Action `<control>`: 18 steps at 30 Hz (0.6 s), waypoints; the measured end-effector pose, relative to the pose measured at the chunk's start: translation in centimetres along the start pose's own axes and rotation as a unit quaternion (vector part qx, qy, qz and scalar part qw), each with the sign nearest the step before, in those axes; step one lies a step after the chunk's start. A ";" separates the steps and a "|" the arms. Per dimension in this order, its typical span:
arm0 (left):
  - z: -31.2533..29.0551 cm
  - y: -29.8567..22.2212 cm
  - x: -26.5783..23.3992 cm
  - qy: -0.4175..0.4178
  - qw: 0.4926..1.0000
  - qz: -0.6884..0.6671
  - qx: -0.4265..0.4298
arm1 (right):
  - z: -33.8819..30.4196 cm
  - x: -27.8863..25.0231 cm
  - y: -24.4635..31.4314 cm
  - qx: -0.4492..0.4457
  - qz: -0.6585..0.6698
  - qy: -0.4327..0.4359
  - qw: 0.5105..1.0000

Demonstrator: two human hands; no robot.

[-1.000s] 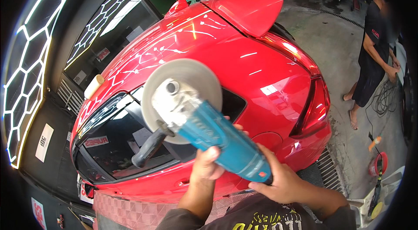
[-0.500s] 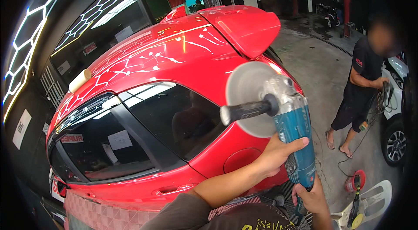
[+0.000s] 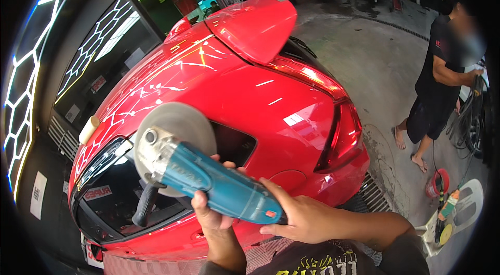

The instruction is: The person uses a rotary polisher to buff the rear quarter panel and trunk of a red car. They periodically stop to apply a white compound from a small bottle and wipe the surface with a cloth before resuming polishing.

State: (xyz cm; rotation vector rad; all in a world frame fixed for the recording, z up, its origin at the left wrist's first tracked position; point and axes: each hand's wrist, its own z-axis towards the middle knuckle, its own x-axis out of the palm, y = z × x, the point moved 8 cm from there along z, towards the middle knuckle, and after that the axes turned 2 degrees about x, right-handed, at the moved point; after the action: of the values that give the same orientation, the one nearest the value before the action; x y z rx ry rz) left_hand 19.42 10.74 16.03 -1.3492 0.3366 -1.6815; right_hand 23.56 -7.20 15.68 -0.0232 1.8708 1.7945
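Both my hands hold a rotary polisher [image 3: 221,184] with a teal body, a silver head and a black side handle [image 3: 146,204]. Its round grey-white pad [image 3: 190,121] appears in front of the red car's [image 3: 250,92] side window and roof edge; contact with the car cannot be made out. My left hand [image 3: 211,215] is wrapped under the middle of the body, fingertips showing above it. Around the rear end of the body my right hand [image 3: 294,210] is closed. The side handle hangs free of both hands.
A white roller-shaped piece [image 3: 89,129] rests at the car's far left edge. To the right, a co-worker [image 3: 440,74] holds a bundle of cable [image 3: 469,113]. Near them stand a red bucket [image 3: 436,184] and a white plastic chair [image 3: 471,202] with another corded tool [image 3: 449,206].
The polisher has swung left and tipped from nearly upright to slanting, its pad moving from the rear corner to before the side window. My view has shifted right. Both hands keep hold.
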 end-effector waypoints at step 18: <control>1.6 30.7 8.7 0.067 0.936 0.105 -0.328 | -17.7 -2.8 -24.9 0.202 0.287 -0.405 0.844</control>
State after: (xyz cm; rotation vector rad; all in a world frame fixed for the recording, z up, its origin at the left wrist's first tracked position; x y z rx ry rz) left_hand 35.86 -12.04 0.78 -1.5936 1.1633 -1.5374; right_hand 28.81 -27.42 -6.78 1.3584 1.6117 1.3233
